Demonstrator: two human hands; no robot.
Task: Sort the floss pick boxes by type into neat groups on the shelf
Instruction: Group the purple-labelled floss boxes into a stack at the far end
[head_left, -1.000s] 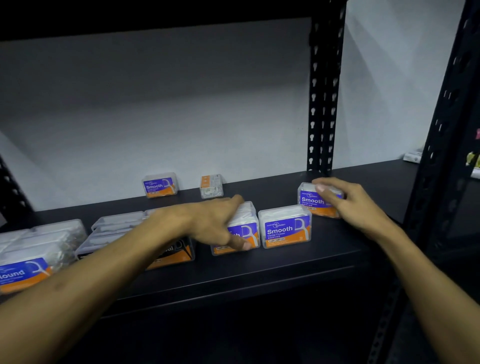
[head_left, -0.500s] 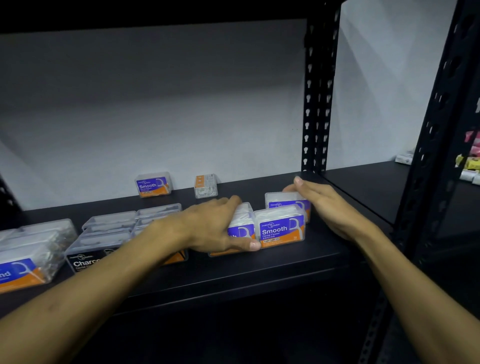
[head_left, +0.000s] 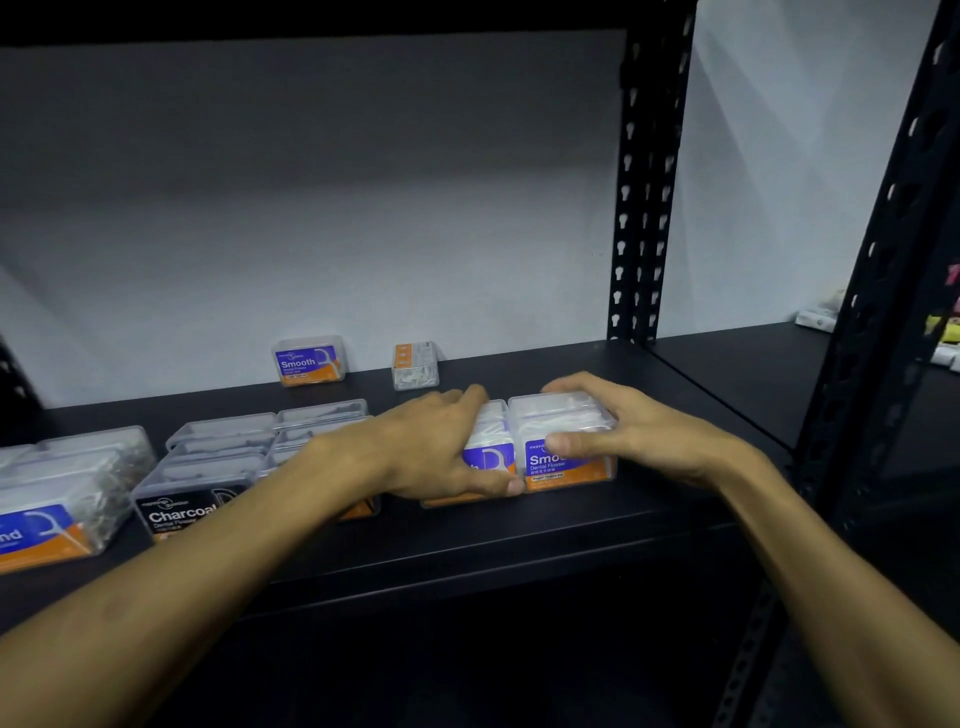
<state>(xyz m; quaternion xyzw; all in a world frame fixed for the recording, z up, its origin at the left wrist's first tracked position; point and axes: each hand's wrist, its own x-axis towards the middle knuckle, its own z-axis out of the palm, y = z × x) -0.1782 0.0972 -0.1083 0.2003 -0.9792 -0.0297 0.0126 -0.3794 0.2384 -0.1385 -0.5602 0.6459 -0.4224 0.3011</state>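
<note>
A: Head view: left hand (head_left: 441, 447) is gripping a clear plastic purple-and-orange Smooth box (head_left: 488, 452); right hand (head_left: 623, 431) is clasping its twin (head_left: 563, 441).

B: Both are sitting mid-front on the black metal shelf (head_left: 519, 525), sides touching, long axes running front-to-back.

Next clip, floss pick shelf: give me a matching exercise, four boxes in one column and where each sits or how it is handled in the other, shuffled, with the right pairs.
Things
1. Charcoal box
2. lone Smooth box
3. front Smooth box
4. sideways box

Places or states
A. gripped by the right hand near the shelf's front edge
B. at the back by the wall, label facing forward
C. at the back by the wall, narrow orange end forward
D. black label, left of the left hand

Pairs: 1-D, 2-B, 3-A, 4-C
</note>
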